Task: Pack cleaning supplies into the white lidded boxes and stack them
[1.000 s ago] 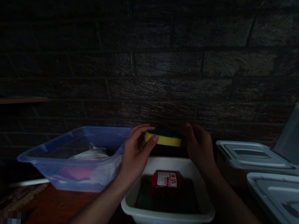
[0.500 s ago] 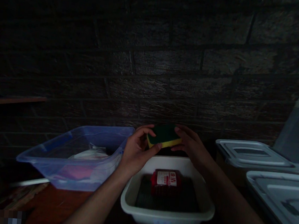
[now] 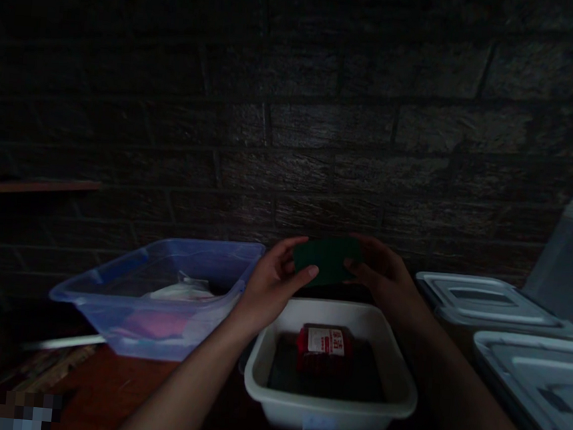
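Note:
Above the back rim of a white plastic basin (image 3: 271,394), a sponge (image 3: 327,257) is held up between both hands, its dark green scouring face turned toward me. My left hand (image 3: 275,277) is closed on the sponge's left end, thumb across the front. On the other end, my right hand (image 3: 379,270) grips with its thumb on the green face and fingers behind. Inside the basin lies a red package (image 3: 323,349) with a white label, resting on a dark flat surface I cannot make out.
A translucent blue tub (image 3: 158,307) holding white and pink items stands at left on the reddish-brown table (image 3: 95,386). Two lidded containers, one with a grey lid (image 3: 484,299), sit at right. A dark brick wall (image 3: 294,129) rises behind, with a shelf edge (image 3: 33,187) at left.
The sponge has been tilted so its green face points toward me and its yellow side no longer shows. The view has shifted slightly, moving the scene a little rightward.

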Motion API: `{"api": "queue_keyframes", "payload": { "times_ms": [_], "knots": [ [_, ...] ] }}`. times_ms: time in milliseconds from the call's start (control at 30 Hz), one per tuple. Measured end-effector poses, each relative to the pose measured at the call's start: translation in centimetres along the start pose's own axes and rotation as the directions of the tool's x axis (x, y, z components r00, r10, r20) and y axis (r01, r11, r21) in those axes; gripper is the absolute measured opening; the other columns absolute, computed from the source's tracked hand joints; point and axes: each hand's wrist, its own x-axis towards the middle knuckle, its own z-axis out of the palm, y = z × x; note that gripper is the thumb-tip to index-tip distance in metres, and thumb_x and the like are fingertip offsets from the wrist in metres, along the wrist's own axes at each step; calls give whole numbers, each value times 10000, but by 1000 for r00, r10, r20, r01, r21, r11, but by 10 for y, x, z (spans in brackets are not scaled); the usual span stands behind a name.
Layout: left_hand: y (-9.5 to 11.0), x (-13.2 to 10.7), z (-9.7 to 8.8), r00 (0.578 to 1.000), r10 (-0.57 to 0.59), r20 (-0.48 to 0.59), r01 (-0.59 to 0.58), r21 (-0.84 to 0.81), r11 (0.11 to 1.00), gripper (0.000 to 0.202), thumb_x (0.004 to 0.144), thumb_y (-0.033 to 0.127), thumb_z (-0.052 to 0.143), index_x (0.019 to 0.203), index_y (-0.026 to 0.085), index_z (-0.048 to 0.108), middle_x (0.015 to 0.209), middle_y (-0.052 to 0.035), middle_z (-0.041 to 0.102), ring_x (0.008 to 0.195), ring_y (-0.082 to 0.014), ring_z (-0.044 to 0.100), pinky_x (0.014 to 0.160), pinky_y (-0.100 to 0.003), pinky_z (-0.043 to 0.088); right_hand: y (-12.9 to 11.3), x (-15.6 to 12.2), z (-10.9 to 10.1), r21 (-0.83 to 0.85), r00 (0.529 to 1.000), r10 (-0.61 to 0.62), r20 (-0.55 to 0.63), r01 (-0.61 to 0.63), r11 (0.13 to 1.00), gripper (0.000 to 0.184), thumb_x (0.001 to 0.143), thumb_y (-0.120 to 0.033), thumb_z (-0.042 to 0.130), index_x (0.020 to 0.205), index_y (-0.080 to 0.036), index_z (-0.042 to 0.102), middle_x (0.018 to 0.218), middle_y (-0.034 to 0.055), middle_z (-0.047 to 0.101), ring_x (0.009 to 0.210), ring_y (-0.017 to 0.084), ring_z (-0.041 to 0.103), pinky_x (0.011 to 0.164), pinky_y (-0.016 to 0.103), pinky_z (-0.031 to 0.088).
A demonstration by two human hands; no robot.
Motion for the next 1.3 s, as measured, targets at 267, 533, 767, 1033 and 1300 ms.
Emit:
{"api": "queue_keyframes", "payload": {
  "times_ms": [267, 533, 767, 1033, 1300],
  "knots": [
    [7, -4, -12, 983, -110, 144, 74, 232, 970, 402, 870, 382, 764, 1226, 200, 727, 1143, -93, 774, 1004, -261, 729, 855, -377, 575, -7, -17, -10, -391, 993, 104, -46, -114, 913, 247, 853, -411, 763, 998, -214, 735, 892, 47, 760, 762, 207, 714, 622, 298, 581],
    [11, -10, -21, 890, -240, 388, 43, 452, 891, 303, 871, 361, 737, 1141, 225, 759, 1069, -57, 788, 923, -236, 732, 782, -328, 555, 0, -52, -23, -439, 951, 292, 102, -220, 871, 332, 873, -414, 737, 1126, -200, 721, 979, 57, 761, 787, 209, 732, 637, 307, 602],
    [18, -14, -27, 787, -360, 501, -50, 633, 772, 331, 773, 372, 836, 1054, 207, 778, 949, -26, 766, 847, -208, 698, 691, -270, 499, 20, -64, -23, -563, 906, 398, 141, -257, 785, 264, 822, -347, 764, 1036, -194, 739, 807, 25, 714, 632, 172, 678, 545, 273, 544],
    [2, -18, -19, 683, -447, 579, -138, 702, 699, 370, 724, 447, 879, 966, 199, 750, 882, -10, 730, 780, -186, 661, 599, -255, 434, 24, -70, -29, -710, 852, 448, 271, -137, 691, 229, 820, -295, 722, 1034, -283, 803, 928, 57, 788, 770, 247, 726, 637, 329, 552],
    [-15, -30, 0, 641, -496, 586, -303, 786, 538, 187, 752, 354, 839, 858, 229, 751, 791, -1, 707, 726, -195, 645, 546, -276, 399, 44, -80, -26, -768, 909, 288, 302, 53, 639, 215, 728, -317, 774, 933, -322, 838, 904, 74, 792, 831, 312, 731, 702, 382, 566]
  ]
}}
